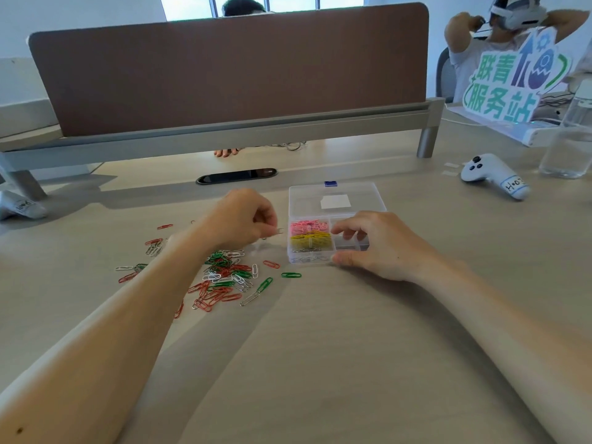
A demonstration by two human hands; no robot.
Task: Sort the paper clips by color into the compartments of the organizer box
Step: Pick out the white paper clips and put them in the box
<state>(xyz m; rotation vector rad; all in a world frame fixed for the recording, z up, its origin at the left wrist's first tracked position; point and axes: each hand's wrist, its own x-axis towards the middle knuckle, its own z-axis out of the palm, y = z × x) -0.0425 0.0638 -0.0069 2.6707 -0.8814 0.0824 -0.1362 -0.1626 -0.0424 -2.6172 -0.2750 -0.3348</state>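
My left grip [243, 219] pinches one silvery paper clip [279, 231] just beside the organizer box [368, 195]. My right grip [378, 248] clasps the box's near right corner; loose clips [224, 275] lie on the worktop [320, 347].

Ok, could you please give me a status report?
Left hand pinches a small silver metal paper clip beside the clear plastic organizer box. Right hand grips the box. Pile of red, green and white paper clips unsorted. Path clear.
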